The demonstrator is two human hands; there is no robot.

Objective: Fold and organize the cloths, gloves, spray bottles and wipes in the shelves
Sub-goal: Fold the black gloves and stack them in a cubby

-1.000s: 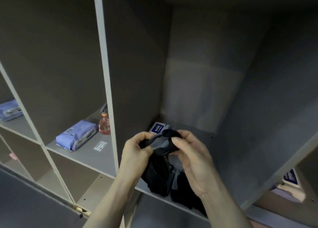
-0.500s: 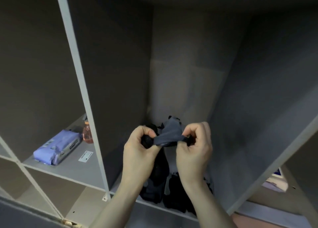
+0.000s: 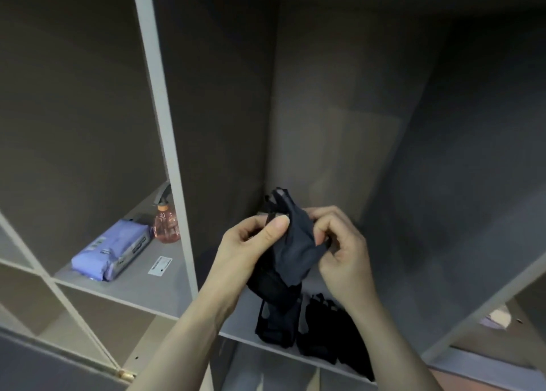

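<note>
Both the left hand (image 3: 251,243) and right hand (image 3: 339,243) pinched the dark, limp fabric glove (image 3: 292,252) between curled fingers (image 3: 276,224), above what looked like more gloves (image 3: 319,334); folding neatly probably meant keeping its edges taut.

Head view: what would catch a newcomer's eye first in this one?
Two bare hands at centre, the left hand and right hand, both pinching a dark glove held up in front of the middle shelf compartment. Below it, more dark gloves lie on the shelf board. In the compartment to the left, a purple wipes pack lies beside a pink spray bottle.
</note>
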